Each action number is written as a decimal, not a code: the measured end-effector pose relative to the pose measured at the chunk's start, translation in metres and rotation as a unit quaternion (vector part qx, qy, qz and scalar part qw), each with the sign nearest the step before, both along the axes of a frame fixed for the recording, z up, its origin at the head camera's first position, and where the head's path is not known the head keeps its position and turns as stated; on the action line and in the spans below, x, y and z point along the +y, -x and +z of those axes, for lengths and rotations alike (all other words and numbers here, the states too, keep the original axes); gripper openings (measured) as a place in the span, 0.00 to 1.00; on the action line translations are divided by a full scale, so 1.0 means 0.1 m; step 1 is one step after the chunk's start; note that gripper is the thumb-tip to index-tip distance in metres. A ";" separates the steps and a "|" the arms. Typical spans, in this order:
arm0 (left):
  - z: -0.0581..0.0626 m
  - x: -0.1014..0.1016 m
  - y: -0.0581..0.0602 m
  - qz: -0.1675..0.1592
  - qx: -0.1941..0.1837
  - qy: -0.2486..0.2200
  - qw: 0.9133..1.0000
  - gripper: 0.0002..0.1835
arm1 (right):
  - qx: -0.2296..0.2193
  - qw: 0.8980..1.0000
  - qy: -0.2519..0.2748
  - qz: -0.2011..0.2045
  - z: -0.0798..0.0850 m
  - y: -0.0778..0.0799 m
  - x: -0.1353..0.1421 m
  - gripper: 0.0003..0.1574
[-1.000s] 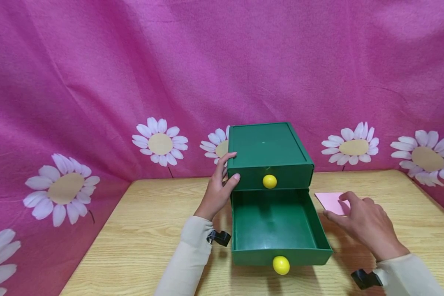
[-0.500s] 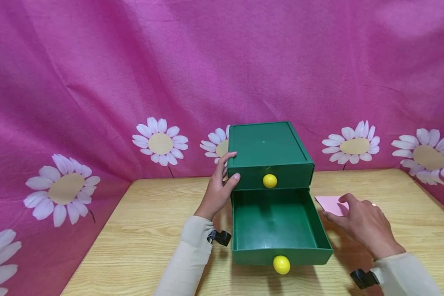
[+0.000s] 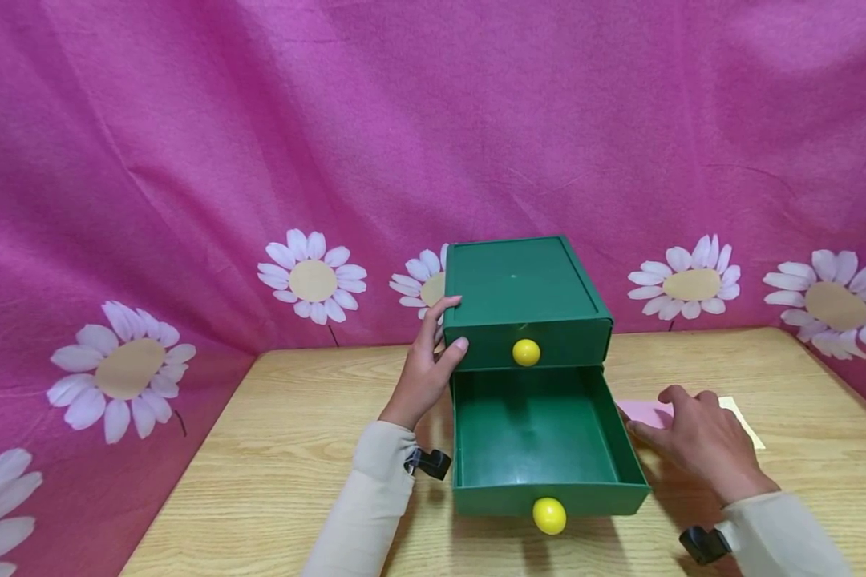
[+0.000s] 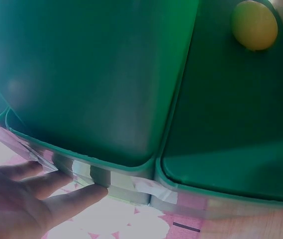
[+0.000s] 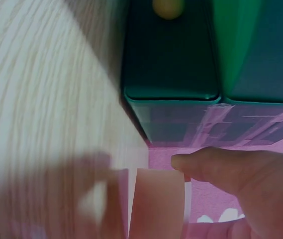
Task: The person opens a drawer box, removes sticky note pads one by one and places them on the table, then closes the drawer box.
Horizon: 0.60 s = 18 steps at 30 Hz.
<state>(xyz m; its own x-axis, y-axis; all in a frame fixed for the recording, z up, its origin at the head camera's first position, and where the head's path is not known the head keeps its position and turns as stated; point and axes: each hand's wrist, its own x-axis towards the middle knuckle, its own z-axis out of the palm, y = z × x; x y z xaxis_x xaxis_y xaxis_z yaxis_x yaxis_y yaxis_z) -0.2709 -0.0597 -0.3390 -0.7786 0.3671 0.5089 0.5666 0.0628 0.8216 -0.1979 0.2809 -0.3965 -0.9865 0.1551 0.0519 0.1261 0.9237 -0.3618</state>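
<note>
A green plastic drawer unit (image 3: 520,276) with yellow ball knobs stands on the table. Its upper drawer is closed. The lower drawer (image 3: 548,501) is pulled out, its bottom bare. My left hand (image 3: 422,373) holds the unit's left front corner, thumb on the front and a fingertip at the top edge; in the left wrist view, fingers (image 4: 76,201) lie along the side. Right of the drawer, my right hand (image 3: 707,445) pinches a square pink paper (image 3: 642,412) between thumb and fingers. Part of the paper is hidden behind the hand.
A pale yellow paper (image 3: 743,421) lies on the wood-grain table (image 3: 303,449), partly behind my right hand. A magenta cloth with daisies (image 3: 375,144) hangs behind and at the sides. Black wrist mounts (image 3: 427,463) sit on both sleeves.
My right hand has drawn slightly nearer and to the left, with the pink paper shifting nearer too. The pale yellow paper has come into view behind it. My left hand has stayed put.
</note>
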 end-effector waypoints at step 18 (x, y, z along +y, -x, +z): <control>-0.11 0.00 0.11 0.002 0.006 0.002 1.000 0.29 | -0.045 0.999 -0.025 0.014 -0.10 0.04 -0.02 0.39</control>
<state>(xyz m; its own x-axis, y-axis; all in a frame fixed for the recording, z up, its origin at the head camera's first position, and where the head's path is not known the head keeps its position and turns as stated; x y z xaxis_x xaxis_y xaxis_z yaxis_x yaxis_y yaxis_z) -0.2822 -0.0595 -0.3504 -0.7736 0.3656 0.5176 0.5769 0.0683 0.8140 -0.2023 0.2793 -0.4068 -0.9916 0.1260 -0.0293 0.1290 0.9441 -0.3035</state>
